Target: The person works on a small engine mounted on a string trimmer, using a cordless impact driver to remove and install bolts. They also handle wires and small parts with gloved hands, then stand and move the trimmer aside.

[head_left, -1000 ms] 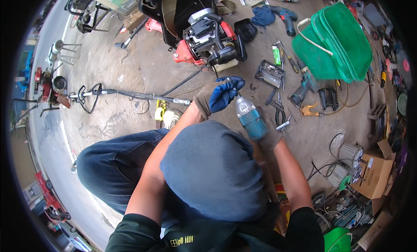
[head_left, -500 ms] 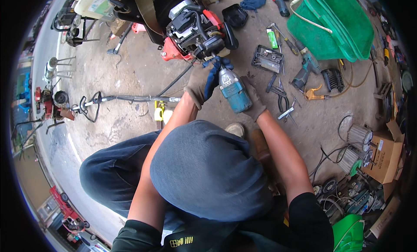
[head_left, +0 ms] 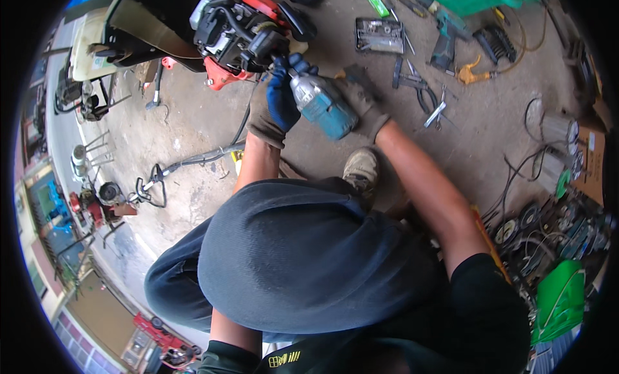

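A teal cordless power tool [head_left: 322, 106] is held level above the concrete floor, its nose pointing at a red and black small engine [head_left: 242, 29]. My left hand [head_left: 282, 97], in a blue and brown glove, wraps the tool's front end right next to the engine. My right hand [head_left: 361, 100], in a brown glove, grips the tool's rear. The tool's tip is hidden behind my left hand. The dark brim of my cap [head_left: 303, 251] fills the middle of the view.
An open socket case [head_left: 380, 36], pliers [head_left: 418, 87], a wrench [head_left: 436, 113] and a second teal drill [head_left: 443, 44] lie on the floor to the right. A long metal shaft [head_left: 193, 161] runs left. My shoe [head_left: 361, 171] is below the tool. A cardboard box [head_left: 590, 171] stands far right.
Both hands have carried the teal tool up and left from the open floor to the engine. The tool's nose now points at the engine.
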The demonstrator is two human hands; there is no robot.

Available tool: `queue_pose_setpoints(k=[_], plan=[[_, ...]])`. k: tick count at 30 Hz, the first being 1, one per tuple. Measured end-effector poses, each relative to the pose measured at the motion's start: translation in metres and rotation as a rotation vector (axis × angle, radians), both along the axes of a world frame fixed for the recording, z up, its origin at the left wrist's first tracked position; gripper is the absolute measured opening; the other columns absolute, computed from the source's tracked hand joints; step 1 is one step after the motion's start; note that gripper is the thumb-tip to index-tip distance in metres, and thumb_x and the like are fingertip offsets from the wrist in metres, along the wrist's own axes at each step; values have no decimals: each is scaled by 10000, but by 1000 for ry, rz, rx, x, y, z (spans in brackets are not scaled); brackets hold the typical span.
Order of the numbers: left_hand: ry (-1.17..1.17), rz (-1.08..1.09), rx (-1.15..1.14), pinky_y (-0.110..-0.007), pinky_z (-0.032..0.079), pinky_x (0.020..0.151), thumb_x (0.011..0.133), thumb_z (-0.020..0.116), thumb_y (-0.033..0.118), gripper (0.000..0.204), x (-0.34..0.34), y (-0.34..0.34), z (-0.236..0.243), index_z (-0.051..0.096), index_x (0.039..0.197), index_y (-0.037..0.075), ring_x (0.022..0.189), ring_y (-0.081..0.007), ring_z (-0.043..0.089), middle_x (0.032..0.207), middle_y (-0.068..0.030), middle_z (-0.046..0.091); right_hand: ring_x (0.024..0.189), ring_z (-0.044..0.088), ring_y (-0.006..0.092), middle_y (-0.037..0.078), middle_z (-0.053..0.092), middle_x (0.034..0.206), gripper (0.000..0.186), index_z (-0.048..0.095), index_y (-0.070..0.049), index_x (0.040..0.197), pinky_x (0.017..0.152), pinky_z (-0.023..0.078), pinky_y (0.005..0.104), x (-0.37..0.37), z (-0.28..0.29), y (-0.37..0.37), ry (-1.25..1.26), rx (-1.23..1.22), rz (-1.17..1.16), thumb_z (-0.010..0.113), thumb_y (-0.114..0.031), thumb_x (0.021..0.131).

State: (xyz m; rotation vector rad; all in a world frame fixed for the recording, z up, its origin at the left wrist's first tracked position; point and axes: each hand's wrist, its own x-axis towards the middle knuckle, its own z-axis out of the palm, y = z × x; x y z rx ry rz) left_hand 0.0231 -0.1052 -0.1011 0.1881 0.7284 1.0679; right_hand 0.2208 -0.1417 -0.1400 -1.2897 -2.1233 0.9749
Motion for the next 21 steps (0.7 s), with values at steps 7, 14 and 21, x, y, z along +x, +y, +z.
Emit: queue_pose_setpoints(k=[7, 14, 21], plan=[[33, -23, 79, -475, 473, 1017, 1033, 516, 360, 372, 13, 6, -21, 579, 1256, 69, 1127, -313, 611, 1159, -102, 669, 1091, 617, 343, 172, 653, 1143, 469, 575, -73, 1215, 954, 473, 420, 20, -2, 5, 147, -2, -20, 720, -215, 793], [131, -48, 104, -446, 463, 1030, 1053, 451, 398, 431, 11, 2, -9, 557, 1296, 58, 1148, -297, 599, 1219, -115, 650, 1085, 619, 337, 174, 649, 1155, 432, 565, -67, 1202, 968, 459, 421, 13, -1, 2, 116, 103, -5, 696, -212, 817], [47, -38, 148, -460, 458, 1035, 1040, 472, 414, 453, 12, -1, -12, 549, 1286, 42, 1145, -314, 598, 1190, -132, 653, 1102, 599, 365, 197, 622, 1175, 531, 530, -40, 1261, 950, 480, 441, 16, -2, 5, 169, -43, 16, 733, -185, 792]])
